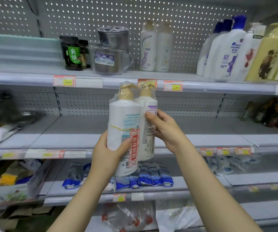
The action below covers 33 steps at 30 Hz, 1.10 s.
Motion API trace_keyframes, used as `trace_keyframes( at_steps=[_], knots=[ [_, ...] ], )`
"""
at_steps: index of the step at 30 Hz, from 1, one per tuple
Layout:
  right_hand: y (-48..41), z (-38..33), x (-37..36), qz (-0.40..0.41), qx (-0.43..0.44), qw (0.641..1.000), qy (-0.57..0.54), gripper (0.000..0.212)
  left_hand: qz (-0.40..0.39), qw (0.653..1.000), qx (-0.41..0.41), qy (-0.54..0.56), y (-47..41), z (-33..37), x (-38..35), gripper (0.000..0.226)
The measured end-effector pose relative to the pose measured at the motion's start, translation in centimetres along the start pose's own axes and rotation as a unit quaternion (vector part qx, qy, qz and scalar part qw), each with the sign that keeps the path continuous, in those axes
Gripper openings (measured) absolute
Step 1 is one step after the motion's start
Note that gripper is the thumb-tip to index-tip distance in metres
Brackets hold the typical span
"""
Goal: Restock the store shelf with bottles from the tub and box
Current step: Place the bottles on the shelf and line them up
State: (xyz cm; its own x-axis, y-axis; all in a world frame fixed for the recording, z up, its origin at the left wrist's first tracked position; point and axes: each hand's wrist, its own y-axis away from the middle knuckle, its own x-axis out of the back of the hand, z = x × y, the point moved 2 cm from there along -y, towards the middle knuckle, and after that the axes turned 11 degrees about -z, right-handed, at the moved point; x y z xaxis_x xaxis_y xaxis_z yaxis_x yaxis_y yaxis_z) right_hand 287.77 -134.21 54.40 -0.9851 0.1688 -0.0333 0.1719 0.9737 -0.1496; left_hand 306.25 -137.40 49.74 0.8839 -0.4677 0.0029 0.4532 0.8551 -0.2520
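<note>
left grip (108, 153) and right grip (165, 129) both curl round the wrapped twin-bottle pack (123, 113), upright before the middle shelf (78, 128).

A twin pack (131, 124) of white pump bottles with tan tops, wrapped together in clear film, banded in yellow and bearing a red label, stands upright at centre frame, gripped low by the left hand (108, 151) and at its side by the right hand (165, 129); behind it runs the grey shelf (84, 128); a matching pair (155, 47) stands upper centre; blue-capped bottles (227, 51) crowd the upper right.
</note>
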Motion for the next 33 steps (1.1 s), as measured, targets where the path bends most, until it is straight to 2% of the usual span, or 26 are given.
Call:
trace_keyframes(
  at_steps=[4, 7, 9, 11, 14, 19, 22, 24, 25, 27, 29, 31, 33],
  knots=[
    [0.8, -1.3, -1.2, -0.024, 0.001, 0.999, 0.048, 0.041, 0.026, 0.995, -0.028, -0.09, 0.2, 1.4, 0.5, 0.066],
    [1.5, -2.1, -3.0, -0.046, -0.013, 0.998, 0.051, 0.059, 0.037, 0.989, -0.032, -0.14, 0.5, 2.2, 0.3, 0.052],
    [1.9, -2.7, -4.2, -0.038, -0.021, 0.998, 0.053, 0.062, 0.031, 0.984, -0.026, -0.173, 0.8, 2.5, 0.0, 0.045],
    [2.0, -3.3, -5.1, -0.016, -0.034, 0.997, 0.066, 0.059, 0.024, 0.977, -0.015, -0.213, 1.2, 2.7, -0.4, 0.038],
    [1.9, -3.4, -6.2, 0.028, -0.052, 0.997, 0.053, 0.056, 0.016, 0.966, -0.002, -0.256, 1.8, 2.3, -1.0, 0.047],
    [1.9, -1.7, -5.9, 0.195, -0.026, 0.98, -0.024, 0.048, 0.023, 0.945, -0.006, -0.327, 2.2, 1.5, -2.2, 0.063],
    [2.1, -1.1, -4.8, 0.219, -0.024, 0.973, -0.065, 0.038, -0.001, 0.937, -0.009, -0.35, 2.3, 1.5, -2.4, 0.074],
    [2.3, -1.2, -3.9, 0.21, -0.021, 0.972, -0.099, 0.024, -0.047, 0.941, -0.011, -0.335, 2.2, 1.3, -1.8, 0.076],
    [2.3, -1.5, -3.5, 0.204, -0.018, 0.972, -0.111, 0.019, -0.068, 0.953, -0.013, -0.294, 2.0, 1.3, -1.3, 0.072],
    [2.3, -2.0, -2.7, 0.194, -0.01, 0.973, -0.128, 0.015, -0.082, 0.98, -0.002, -0.18, 1.2, 1.0, -0.2, 0.052],
    [2.4, -2.3, -2.2, 0.186, -0.004, 0.971, -0.15, 0.015, -0.077, 0.986, 0.033, -0.142, -0.1, 0.9, 0.8, 0.046],
    [2.5, -2.3, -1.6, 0.174, -0.008, 0.969, -0.175, 0.021, -0.08, 0.985, 0.082, -0.132, -1.2, 0.9, 1.3, 0.047],
    [2.7, -1.9, -1.1, 0.146, -0.009, 0.969, -0.201, 0.045, -0.112, 0.981, 0.137, -0.08, -1.9, 1.2, 1.6, 0.042]
  ],
)
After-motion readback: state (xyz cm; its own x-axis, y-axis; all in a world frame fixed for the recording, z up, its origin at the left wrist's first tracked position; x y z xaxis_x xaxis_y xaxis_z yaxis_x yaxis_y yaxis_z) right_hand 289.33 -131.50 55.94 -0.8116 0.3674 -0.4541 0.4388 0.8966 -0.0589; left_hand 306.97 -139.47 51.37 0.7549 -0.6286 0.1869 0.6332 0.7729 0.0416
